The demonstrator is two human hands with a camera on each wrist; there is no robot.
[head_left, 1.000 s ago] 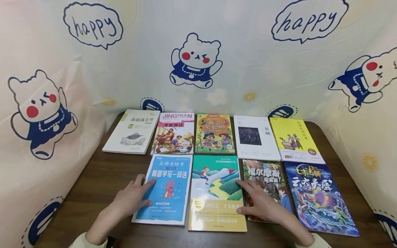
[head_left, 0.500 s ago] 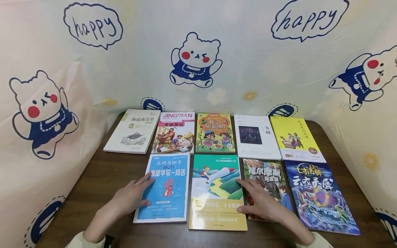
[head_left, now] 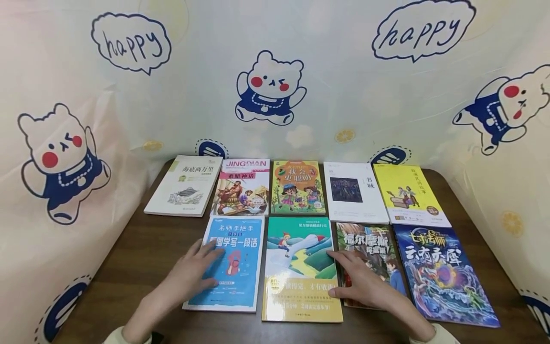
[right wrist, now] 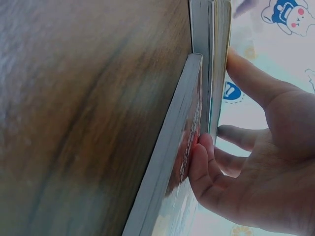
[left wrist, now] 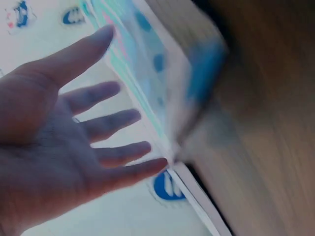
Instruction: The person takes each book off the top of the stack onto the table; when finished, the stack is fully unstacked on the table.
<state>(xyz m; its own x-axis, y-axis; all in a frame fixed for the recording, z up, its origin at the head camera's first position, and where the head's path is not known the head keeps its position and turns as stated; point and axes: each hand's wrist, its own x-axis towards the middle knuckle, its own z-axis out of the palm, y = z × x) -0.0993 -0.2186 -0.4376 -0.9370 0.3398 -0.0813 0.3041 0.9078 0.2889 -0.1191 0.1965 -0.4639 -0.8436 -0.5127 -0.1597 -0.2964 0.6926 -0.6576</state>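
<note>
A blue paperback [head_left: 238, 298] lies at the left of the front row. My left hand [head_left: 189, 274] is spread over its left side, palm down. In the left wrist view, the fingers [left wrist: 110, 123] are extended and apart; whether they touch the cover is hard to tell. Beside it lies a green and yellow book [head_left: 301, 291]. My right hand [head_left: 365, 284] has its thumb and forefinger at that book's right edge. Its palm hangs over a dark comic-style book [head_left: 369, 239], partly hiding it. In the right wrist view, bent smaller fingers [right wrist: 199, 160] rest against that darker cover.
A purple-blue book [head_left: 447, 286] lies at the front right. Behind runs a row of several books, including a white one [head_left: 361, 210] and a yellow one [head_left: 412, 191]. The brown table [head_left: 124, 267] meets a patterned cloth [head_left: 193, 95] at the back and sides.
My left hand has moved slightly right, farther over the blue paperback, which has shifted a little. My right hand stays put on the book edge. The head view has tilted slightly.
</note>
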